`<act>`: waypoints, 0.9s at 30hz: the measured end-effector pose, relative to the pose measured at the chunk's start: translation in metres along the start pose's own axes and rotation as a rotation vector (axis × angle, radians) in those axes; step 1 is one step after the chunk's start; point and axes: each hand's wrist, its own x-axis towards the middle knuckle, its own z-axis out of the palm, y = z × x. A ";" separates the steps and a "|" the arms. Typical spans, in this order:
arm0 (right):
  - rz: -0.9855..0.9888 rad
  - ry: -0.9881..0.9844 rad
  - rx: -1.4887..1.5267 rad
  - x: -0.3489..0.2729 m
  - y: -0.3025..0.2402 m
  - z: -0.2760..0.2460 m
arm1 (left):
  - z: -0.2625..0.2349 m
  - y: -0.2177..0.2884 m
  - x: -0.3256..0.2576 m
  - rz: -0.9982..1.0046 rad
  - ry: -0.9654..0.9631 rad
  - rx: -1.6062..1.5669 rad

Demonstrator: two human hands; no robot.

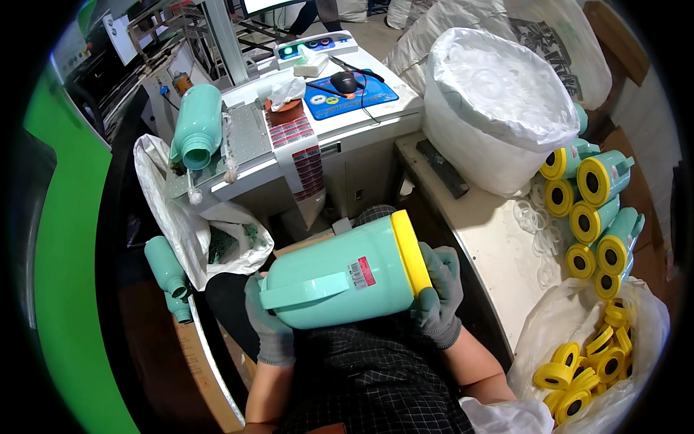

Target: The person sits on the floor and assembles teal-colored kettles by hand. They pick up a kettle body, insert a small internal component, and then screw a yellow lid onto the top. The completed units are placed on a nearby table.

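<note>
While it lies on its side over the person's lap, the mint-green jug (340, 278) runs its long axis left to right and a little upward, its yellow base ring (410, 253) pointing to the right and its narrower neck end to the left. Its moulded handle (307, 289) faces the camera and lies along the body. The shell looks like smooth, slightly glossy plastic, a plump cylinder with rounded shoulders, and a small sticker label sits near the yellow ring. The left hand (269, 318), in a grey knitted glove, cups the neck end from below and behind, its fingers wrapped around the jug's end and closed on it, forearm coming up from the lower edge. The right hand (437, 293), gloved alike, presses against the yellow end, its fingers curled over the ring and gripping it, wrist bent inward.

Ahead stands a white machine tabletop (340, 119) with a second mint-green jug body (195, 126) lying on a metal fixture, open mouth toward the person. To the right, a stack of finished jugs (593, 210) shows yellow ends, beside a large white sack (499, 108) of pale rings. A clear bag (585, 362) of loose yellow rings sits at lower right
</note>
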 end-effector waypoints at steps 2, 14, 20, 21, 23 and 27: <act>0.072 0.044 0.042 -0.005 0.001 0.008 | -0.006 0.002 0.004 0.155 0.015 0.219; 0.596 0.381 0.487 -0.028 0.028 0.002 | 0.068 0.057 -0.035 0.372 -0.153 0.585; 0.606 0.675 1.296 -0.024 0.068 -0.078 | 0.091 0.032 -0.039 0.422 -0.483 0.492; 0.540 0.724 1.181 -0.009 0.068 -0.102 | 0.098 0.035 -0.043 0.550 -0.533 0.638; 0.454 0.917 1.113 0.034 0.060 -0.153 | 0.094 0.032 -0.039 0.448 -0.552 0.743; 0.321 0.936 1.007 0.127 0.086 -0.260 | 0.083 0.015 -0.033 0.273 -0.534 0.800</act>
